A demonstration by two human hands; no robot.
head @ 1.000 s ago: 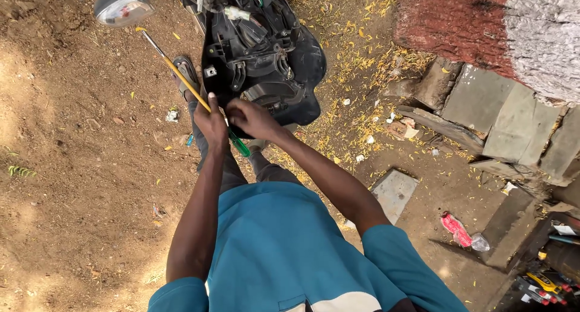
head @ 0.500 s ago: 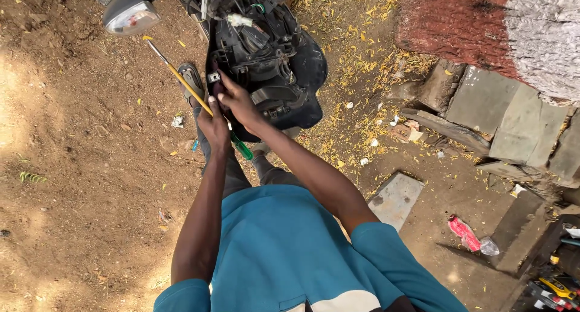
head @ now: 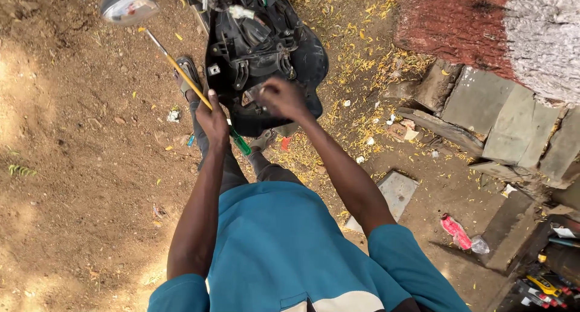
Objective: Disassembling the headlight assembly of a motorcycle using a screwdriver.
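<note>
My left hand [head: 212,120] grips a long screwdriver [head: 181,73] with a yellow shaft and green handle end, its metal tip pointing up-left toward a headlamp [head: 128,3]. My right hand [head: 281,98] reaches onto the black plastic scooter front panel [head: 266,52], fingers curled at a spot near its lower middle; what they pinch is blurred. Both arms stretch forward over my teal shirt [head: 284,251]. My legs and sandalled feet [head: 188,76] show below the panel.
Bare brown dirt lies to the left. Flat stone slabs [head: 501,118] and a red-and-white painted tree trunk [head: 483,22] stand at the right. A grey tile [head: 393,194], a red wrapper [head: 454,230] and tools [head: 544,285] lie at lower right.
My right hand has left the screwdriver beside my left hand and moved right onto the black panel. The view has shifted slightly, with the panel now more central.
</note>
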